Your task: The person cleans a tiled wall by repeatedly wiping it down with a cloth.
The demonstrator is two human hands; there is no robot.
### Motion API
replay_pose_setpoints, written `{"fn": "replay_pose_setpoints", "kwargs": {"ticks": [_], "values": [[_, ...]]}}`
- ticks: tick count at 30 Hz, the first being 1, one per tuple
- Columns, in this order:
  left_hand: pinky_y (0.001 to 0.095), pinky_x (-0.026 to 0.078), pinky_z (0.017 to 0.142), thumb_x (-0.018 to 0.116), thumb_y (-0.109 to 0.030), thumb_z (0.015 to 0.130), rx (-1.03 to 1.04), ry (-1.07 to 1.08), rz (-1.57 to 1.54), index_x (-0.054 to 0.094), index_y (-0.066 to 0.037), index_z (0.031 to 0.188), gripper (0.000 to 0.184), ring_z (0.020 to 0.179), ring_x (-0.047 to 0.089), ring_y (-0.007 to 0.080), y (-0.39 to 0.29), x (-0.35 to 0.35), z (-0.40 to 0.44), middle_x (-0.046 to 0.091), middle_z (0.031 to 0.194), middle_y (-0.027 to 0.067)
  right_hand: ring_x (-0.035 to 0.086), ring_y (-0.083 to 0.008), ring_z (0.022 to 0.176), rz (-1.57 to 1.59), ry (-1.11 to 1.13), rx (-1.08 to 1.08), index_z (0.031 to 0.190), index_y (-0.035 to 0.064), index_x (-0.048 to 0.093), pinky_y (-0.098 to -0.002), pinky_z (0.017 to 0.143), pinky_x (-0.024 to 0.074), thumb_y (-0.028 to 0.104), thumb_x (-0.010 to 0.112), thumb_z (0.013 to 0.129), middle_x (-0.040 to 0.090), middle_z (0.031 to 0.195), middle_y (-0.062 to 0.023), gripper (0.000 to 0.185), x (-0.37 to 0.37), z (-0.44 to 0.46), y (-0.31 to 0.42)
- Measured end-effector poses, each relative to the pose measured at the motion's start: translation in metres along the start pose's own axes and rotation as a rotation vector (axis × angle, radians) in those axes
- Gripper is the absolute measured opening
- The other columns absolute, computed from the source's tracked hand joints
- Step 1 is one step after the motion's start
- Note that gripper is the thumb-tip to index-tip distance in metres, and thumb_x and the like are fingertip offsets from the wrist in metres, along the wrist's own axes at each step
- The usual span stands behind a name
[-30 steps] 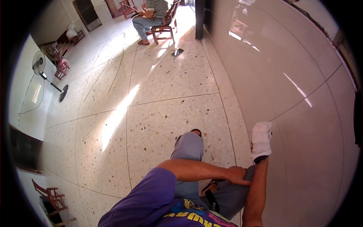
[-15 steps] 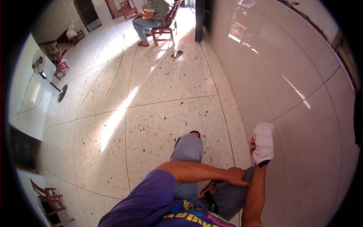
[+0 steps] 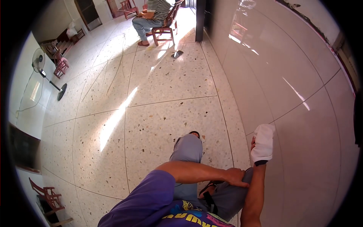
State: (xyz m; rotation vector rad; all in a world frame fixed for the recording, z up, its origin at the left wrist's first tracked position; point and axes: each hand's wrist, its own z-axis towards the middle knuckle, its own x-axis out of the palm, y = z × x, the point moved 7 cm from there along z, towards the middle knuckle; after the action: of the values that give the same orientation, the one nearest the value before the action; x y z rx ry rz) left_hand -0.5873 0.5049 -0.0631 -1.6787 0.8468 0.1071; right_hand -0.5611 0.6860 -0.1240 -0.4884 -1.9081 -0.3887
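Observation:
My left hand [image 3: 236,177] lies on my bent leg in grey trousers [image 3: 224,196], its fingers curved over the cloth and partly hidden. The left arm crosses my body from a purple sleeve [image 3: 145,193]. At the right, my right hand [image 3: 253,143] is raised close to the glossy wall, mostly hidden by a white cloth-like covering [image 3: 263,143]. Its fingers curl at the left edge of this white item. A dark band [image 3: 261,163] shows at the wrist.
A tiled wall [image 3: 302,151] rises on my right. Ahead, a person [image 3: 145,24] sits on a wooden chair [image 3: 163,36], near a dark flat object [image 3: 177,55] on the speckled floor [image 3: 170,83]. A standing fan [image 3: 39,60] and another chair [image 3: 49,195] are at the left.
The white item has turned slightly and shifted a little to the right with my right hand. My left hand stays on the leg.

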Motion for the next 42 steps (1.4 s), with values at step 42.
{"fn": "replay_pose_setpoints", "kwargs": {"ticks": [42], "values": [[0.0474,0.055,0.081,0.058,-0.074,0.079,0.02,0.006,0.016,0.057,0.017,0.108,0.097,0.091,0.068,0.0441,-0.001,0.0,0.002,0.068,0.094,0.0325,0.065,-0.0197,0.08,-0.196,-0.174,-0.209,0.122,0.0145,0.062,-0.0296,0.055,0.0504,0.052,0.061,0.09,0.066,0.11,-0.0087,0.049,0.02,-0.011,0.001]]}}
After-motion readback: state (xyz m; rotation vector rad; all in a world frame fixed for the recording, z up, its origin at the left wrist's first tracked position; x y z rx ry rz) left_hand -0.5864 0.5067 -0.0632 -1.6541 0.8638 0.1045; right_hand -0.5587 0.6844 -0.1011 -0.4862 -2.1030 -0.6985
